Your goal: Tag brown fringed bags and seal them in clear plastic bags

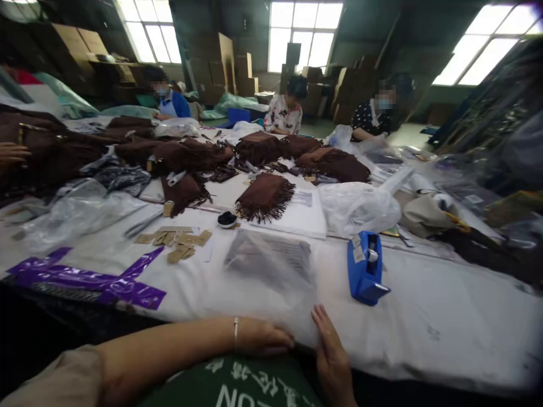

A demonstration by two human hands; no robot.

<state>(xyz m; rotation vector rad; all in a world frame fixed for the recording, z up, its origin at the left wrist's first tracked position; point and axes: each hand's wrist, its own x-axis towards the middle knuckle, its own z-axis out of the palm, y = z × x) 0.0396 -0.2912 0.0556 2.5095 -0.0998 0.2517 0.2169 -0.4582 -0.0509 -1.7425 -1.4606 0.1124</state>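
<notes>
Right fingers [324, 324] stretch straight by a clear bag [280, 289], lower centre.
Left fingers [280, 338] lie near it; their grip is unclear.

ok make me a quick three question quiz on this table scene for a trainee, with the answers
1. Multiple choice: as the wearer sees it, where does the blue tape dispenser stand relative to the translucent plastic bag?
a) left of it
b) right of it
c) on top of it

2. Fill the gap: of the left hand and the right hand, the ____ one has a bracelet at its wrist.

3. True or false: the right hand is wrapped around the blue tape dispenser.

Key:
1. b
2. left
3. False; the right hand is down by the near end of the bag, apart from the dispenser.
</notes>
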